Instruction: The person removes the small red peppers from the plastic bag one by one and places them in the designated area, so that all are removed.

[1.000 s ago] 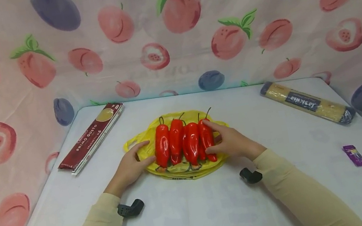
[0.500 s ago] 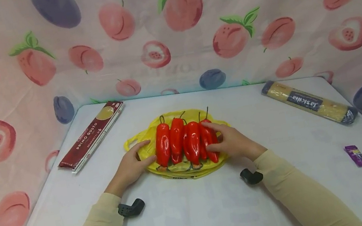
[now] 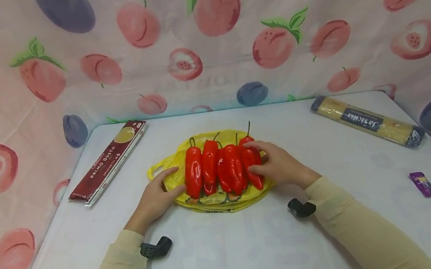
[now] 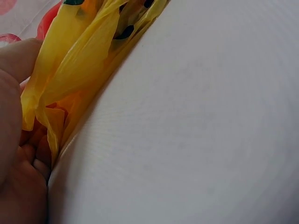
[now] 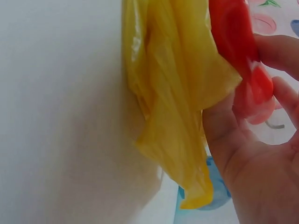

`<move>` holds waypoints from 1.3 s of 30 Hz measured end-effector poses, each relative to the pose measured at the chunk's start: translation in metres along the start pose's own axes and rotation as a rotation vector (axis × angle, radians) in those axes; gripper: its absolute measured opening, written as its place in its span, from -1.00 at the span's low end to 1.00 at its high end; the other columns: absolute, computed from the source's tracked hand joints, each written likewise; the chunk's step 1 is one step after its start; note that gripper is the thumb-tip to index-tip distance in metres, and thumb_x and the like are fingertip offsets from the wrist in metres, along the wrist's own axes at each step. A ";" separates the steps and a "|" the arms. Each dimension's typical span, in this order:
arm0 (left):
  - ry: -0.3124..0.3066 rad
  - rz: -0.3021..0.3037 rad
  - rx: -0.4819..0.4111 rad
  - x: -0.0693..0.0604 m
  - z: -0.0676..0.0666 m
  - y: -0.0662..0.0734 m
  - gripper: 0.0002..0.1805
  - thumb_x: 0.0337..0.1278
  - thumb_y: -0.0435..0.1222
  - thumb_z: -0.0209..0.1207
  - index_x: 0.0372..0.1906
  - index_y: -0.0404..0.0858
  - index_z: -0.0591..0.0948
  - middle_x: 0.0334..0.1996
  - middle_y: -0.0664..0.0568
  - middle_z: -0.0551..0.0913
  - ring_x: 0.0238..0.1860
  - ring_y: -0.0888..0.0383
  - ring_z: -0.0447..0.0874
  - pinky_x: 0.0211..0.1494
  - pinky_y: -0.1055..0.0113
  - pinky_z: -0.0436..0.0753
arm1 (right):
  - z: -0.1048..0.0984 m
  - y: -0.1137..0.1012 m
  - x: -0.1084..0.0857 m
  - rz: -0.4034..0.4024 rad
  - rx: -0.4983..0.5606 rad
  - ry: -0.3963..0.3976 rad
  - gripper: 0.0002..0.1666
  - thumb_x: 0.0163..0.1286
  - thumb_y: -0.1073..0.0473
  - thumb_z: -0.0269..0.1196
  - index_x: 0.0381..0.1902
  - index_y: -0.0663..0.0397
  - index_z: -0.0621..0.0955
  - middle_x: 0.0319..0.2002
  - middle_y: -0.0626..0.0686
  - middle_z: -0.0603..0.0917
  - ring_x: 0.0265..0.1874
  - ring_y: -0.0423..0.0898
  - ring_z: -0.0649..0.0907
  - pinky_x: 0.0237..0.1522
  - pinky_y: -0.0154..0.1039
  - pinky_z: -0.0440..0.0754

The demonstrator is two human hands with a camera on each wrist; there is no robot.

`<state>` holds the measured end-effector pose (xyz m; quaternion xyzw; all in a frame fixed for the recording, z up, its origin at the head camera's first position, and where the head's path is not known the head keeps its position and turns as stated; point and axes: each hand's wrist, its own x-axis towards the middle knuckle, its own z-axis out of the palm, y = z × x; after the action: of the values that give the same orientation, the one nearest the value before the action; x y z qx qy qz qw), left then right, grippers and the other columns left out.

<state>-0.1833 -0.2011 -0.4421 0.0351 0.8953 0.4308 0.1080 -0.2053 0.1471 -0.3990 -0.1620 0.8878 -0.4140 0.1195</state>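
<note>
Several glossy red chili peppers [image 3: 194, 172] lie side by side on a yellow plastic bag [image 3: 219, 207] in the middle of the table. My left hand [image 3: 155, 202] cups the bag's left side, its thumb reaching toward the nearest pepper. In the left wrist view, folds of the bag [image 4: 77, 77] sit between thumb and curled fingers, which are partly in shadow. The rightmost pepper [image 3: 255, 179] is held between the thumb and fingers of my right hand [image 3: 282, 163]. In the right wrist view, that pepper [image 5: 233, 32] stands beside hanging bag folds [image 5: 170, 88].
A dark red spaghetti pack [image 3: 109, 164] lies at the back left of the white table [image 3: 237, 264]. At the back right is a long pasta pack [image 3: 367, 121]. A small purple packet [image 3: 423, 185] rests near the right edge. Fruit-patterned cloth [image 3: 208, 88] hangs behind.
My right hand has moved slightly right with the rightmost pepper, whose tilt has changed. The pepper beside it has shifted right too. The left hand stays in place.
</note>
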 end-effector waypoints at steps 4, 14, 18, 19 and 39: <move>0.004 -0.004 -0.002 0.000 0.000 0.000 -0.27 0.23 0.05 0.27 0.47 -0.01 0.37 0.48 -0.14 0.27 0.46 -0.17 0.16 0.39 -0.27 0.22 | -0.005 -0.001 -0.003 -0.005 0.006 0.010 -0.27 0.38 0.17 0.32 0.47 -0.05 0.35 0.40 0.18 0.35 0.12 0.20 0.53 -0.07 -0.03 0.70; 0.001 -0.011 0.001 -0.001 -0.002 0.001 -0.26 0.23 0.06 0.27 0.48 -0.01 0.36 0.49 -0.14 0.25 0.46 -0.18 0.15 0.38 -0.29 0.23 | -0.030 0.003 -0.018 0.022 -0.012 0.060 -0.31 0.39 0.17 0.30 0.43 -0.01 0.37 0.37 0.19 0.38 0.12 0.23 0.53 -0.09 0.01 0.71; 0.003 -0.007 0.005 -0.001 -0.002 0.002 -0.26 0.24 0.06 0.27 0.48 -0.03 0.36 0.48 -0.15 0.25 0.45 -0.19 0.17 0.38 -0.28 0.24 | -0.044 0.010 -0.026 0.045 -0.021 0.075 -0.31 0.41 0.17 0.30 0.44 0.00 0.36 0.37 0.22 0.36 0.15 0.26 0.50 -0.06 0.04 0.70; 0.002 -0.009 0.006 -0.001 -0.002 0.001 -0.26 0.23 0.06 0.27 0.48 -0.03 0.36 0.48 -0.15 0.26 0.45 -0.18 0.17 0.37 -0.27 0.25 | -0.047 0.013 -0.028 0.054 -0.024 0.078 -0.31 0.41 0.16 0.30 0.45 0.01 0.35 0.37 0.23 0.36 0.16 0.27 0.49 -0.06 0.05 0.69; 0.004 -0.019 0.015 -0.001 -0.001 0.001 -0.25 0.22 0.06 0.27 0.48 -0.02 0.36 0.46 -0.18 0.28 0.42 -0.19 0.22 0.35 -0.28 0.29 | -0.102 0.062 -0.066 0.250 -0.120 0.103 -0.15 0.39 0.14 0.31 0.51 0.13 0.20 0.38 0.40 0.23 0.22 0.43 0.34 -0.13 0.11 0.71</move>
<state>-0.1823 -0.2011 -0.4406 0.0269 0.8990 0.4230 0.1101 -0.1915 0.2812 -0.3774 -0.0356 0.9292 -0.3497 0.1145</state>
